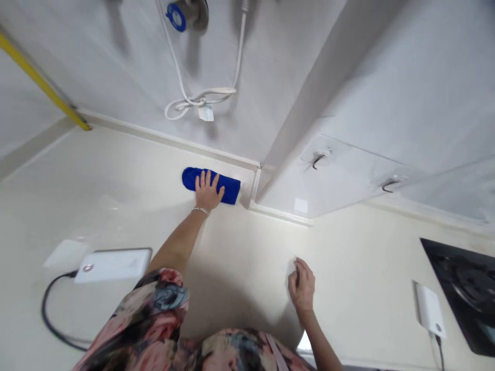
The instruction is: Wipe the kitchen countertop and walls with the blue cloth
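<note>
My left hand (pixel 208 194) lies flat with spread fingers on a folded blue cloth (pixel 231 189). The cloth rests on the pale countertop (pixel 240 247), close to the foot of the back wall. A thin bracelet (pixel 200 210) circles my left wrist. Lower and to the right, my right hand (pixel 302 286) is closed at the counter surface, its fingers curled in. Whether anything small is inside those fingers is hidden.
A white power bank (pixel 112 265) with a dark cable lies at left, another (pixel 429 309) at right beside a black gas hob (pixel 467 288). A boxed-out wall corner (pixel 284 206) juts forward. Above hang a white cord (pixel 216 93), a blue-handled valve (pixel 177 17) and a yellow pipe (pixel 42 80).
</note>
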`<state>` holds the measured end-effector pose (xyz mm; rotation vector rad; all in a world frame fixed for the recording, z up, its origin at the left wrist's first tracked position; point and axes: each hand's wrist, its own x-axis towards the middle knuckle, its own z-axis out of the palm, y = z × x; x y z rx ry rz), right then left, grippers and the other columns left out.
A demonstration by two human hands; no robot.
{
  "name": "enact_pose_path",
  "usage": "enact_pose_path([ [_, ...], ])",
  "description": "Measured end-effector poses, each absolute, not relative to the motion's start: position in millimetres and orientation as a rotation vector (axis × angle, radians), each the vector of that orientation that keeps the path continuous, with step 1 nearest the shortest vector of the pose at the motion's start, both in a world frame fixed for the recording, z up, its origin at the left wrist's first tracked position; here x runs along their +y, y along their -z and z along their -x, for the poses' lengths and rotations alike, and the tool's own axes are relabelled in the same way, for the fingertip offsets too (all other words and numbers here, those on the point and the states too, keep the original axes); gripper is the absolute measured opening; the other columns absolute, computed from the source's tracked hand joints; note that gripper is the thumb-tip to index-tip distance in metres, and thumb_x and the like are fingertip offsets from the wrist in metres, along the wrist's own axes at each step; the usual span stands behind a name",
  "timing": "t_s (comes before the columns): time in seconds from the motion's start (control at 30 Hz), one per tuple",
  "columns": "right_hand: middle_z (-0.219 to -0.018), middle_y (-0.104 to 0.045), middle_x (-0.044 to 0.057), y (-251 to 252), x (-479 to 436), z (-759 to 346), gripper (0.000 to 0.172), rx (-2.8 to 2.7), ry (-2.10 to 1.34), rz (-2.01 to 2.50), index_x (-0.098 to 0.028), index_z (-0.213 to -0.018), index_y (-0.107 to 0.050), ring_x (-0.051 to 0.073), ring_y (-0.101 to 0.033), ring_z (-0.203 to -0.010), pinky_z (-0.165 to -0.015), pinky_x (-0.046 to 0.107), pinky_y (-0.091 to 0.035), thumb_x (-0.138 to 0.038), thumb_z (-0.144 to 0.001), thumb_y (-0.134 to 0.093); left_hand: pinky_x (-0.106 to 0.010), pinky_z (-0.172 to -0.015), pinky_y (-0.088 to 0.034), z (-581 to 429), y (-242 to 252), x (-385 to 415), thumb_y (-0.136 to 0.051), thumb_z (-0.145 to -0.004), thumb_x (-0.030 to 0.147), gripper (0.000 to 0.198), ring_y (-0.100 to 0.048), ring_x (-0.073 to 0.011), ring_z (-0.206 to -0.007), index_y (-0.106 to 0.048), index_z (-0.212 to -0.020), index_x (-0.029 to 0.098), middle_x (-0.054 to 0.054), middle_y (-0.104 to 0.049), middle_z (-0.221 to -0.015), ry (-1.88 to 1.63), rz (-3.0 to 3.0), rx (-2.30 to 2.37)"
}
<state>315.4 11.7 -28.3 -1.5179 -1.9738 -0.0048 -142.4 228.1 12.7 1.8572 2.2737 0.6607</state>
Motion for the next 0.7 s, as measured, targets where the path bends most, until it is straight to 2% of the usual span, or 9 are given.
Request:
enact_pose_path([
  [0.3,-0.134,-0.069,0.016,38.5,16.9,-313.6,0.035,-1.942,0.003,1.492,-0.020,-0.132,-0.062,0.031,-0.065,-0.122,-0.102,0.054,-0.057,-0.019,-0.100,-0.047,-0.063,-0.135,-0.010,70.1,-6.5,88.0,-0.044,-0.104,0.047,0.066,-0.015,-0.0373,-0.166,-0.052,-0.161,0.013,-0.019,-0.029,-0.175,-0.617,-2.015,2.171],
  [0.5,-0.136,-0.068,0.017,44.8,19.0,-313.6,0.037,-1.937,0.017,1.458,-0.019,-0.133,-0.063,0.030,-0.064,-0.122,-0.101,0.052,-0.055,-0.021,-0.100,-0.046,-0.064,-0.134,-0.016,-1.2,-1.4,1.3,-0.052,-0.105,0.042,0.065,-0.014,-0.0385,-0.166,-0.046,-0.165,0.016,-0.020,-0.025,-0.176,-0.535,-2.233,2.034],
  [0.6,-0.134,-0.069,0.017,47.1,19.5,-313.5,0.036,-1.929,0.028,1.438,-0.019,-0.132,-0.063,0.030,-0.064,-0.121,-0.101,0.051,-0.055,-0.022,-0.101,-0.046,-0.064,-0.133,-0.018,-21.9,1.0,-26.7,-0.059,-0.103,0.042,0.071,-0.012,-0.0385,-0.166,-0.041,-0.167,0.018,-0.018,-0.020,-0.178,-0.474,-2.367,1.876],
  [0.7,-0.134,-0.070,0.017,48.9,18.7,-314.2,0.035,-1.923,0.037,1.429,-0.019,-0.131,-0.063,0.030,-0.064,-0.122,-0.101,0.051,-0.056,-0.023,-0.102,-0.045,-0.062,-0.133,-0.021,-19.5,0.2,-33.2,-0.064,-0.101,0.048,0.074,-0.016,-0.0383,-0.166,-0.042,-0.167,0.023,-0.016,-0.022,-0.178,-0.394,-2.450,1.706],
])
